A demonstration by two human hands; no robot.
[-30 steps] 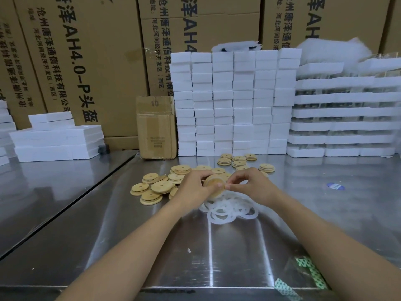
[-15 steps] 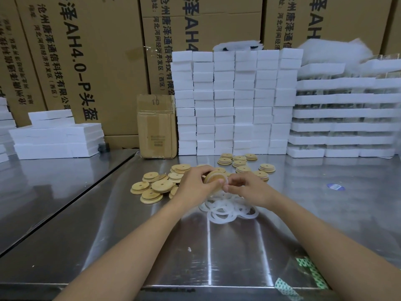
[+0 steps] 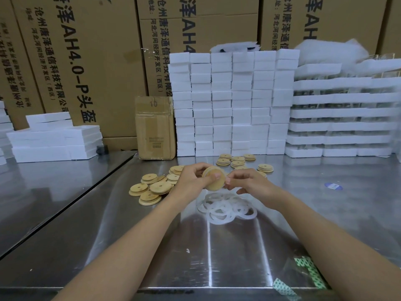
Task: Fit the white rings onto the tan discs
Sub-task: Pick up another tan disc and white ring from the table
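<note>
My left hand (image 3: 192,181) grips a tan disc (image 3: 213,181) held above the steel table, thumb across its face. A white ring shows along the disc's upper rim. My right hand (image 3: 251,184) pinches the disc's right edge with thumb and forefinger. Directly below the hands lies a loose pile of white rings (image 3: 225,208). Several bare tan discs (image 3: 149,189) with centre holes lie scattered to the left. Further back sit several more tan discs (image 3: 237,162).
The steel table (image 3: 217,246) has a seam to a second table on the left. A small cardboard box (image 3: 155,127) and stacked white foam blocks (image 3: 232,103) line the back. Foam trays (image 3: 342,118) stand at right, green-patterned tape (image 3: 308,272) near the front edge.
Both hands have lifted the disc slightly and turned it, so its flat face tilts more toward me. The right fingers have slid along its right edge.
</note>
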